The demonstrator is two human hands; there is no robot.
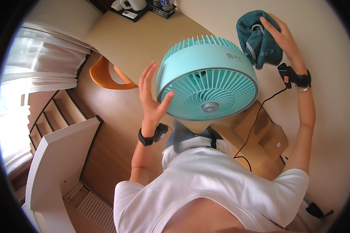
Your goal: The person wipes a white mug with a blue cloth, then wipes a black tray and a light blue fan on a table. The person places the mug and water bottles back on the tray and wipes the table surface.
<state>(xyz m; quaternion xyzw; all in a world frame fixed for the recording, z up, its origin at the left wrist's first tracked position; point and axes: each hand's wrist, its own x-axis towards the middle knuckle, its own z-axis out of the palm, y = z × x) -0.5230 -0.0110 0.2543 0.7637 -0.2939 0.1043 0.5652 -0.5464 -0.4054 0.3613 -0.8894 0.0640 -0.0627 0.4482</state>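
A turquoise electric fan (pixel 210 78) stands in front of me, its round slatted grille facing me and a silver cap at its centre. My left hand (pixel 153 97) is at the fan's left side with fingers spread. Its thumb overlaps the grille's edge in the picture; whether it touches is unclear. My right hand (pixel 281 36) grips a bunched dark teal cloth (pixel 255 40) with pale edging, raised beside the fan's upper right. The cloth's lower left edge is close to the fan housing. The fan's stand is mostly hidden below its head.
A wooden desk (pixel 151 38) holds a tray with a white kettle (pixel 135 4) and bottles (pixel 165 5). An orange chair (pixel 105 77) is left. Cardboard (pixel 264 137) lies at the right, where a black cable (pixel 259 113) hangs from my right wrist. White curtains (pixel 43 58) cover the window.
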